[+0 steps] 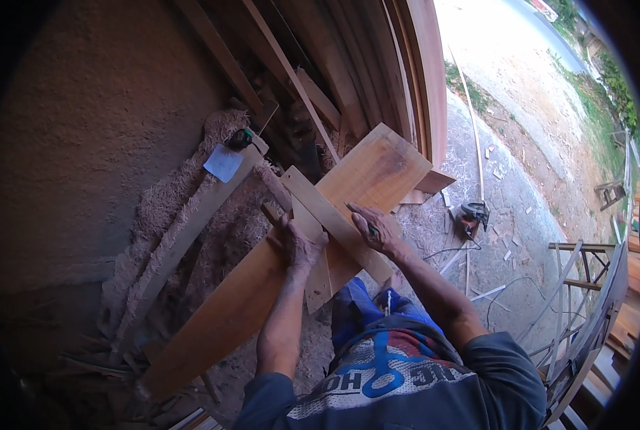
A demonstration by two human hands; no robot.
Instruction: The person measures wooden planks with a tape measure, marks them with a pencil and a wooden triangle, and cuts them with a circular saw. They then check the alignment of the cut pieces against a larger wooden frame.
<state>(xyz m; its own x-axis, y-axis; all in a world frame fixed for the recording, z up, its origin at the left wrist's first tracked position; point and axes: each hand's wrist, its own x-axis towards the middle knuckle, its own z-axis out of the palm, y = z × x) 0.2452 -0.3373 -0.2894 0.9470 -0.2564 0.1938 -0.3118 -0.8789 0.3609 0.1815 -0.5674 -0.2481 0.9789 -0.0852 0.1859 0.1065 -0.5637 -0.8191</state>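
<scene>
A long wooden plank (219,308) slants from the lower left up to the right in front of me. Across it lies a wooden set square, made of a straight batten (341,226) and a thin triangular board (318,276). My left hand (302,244) is closed round the square near the plank's far edge, thumb on top. On the batten's right side, my right hand (374,228) rests close to the plank, index finger stretched forward and the others curled. A small greenish bit shows in those fingers; what it is cannot be made out.
Tall boards (363,64) lean at the back. A shavings-covered beam (191,236) at left carries a paper (223,163) and a dark tape measure (240,138). On the floor at right are a circular saw (470,218), its cord and offcuts. A metal frame (585,287) stands far right.
</scene>
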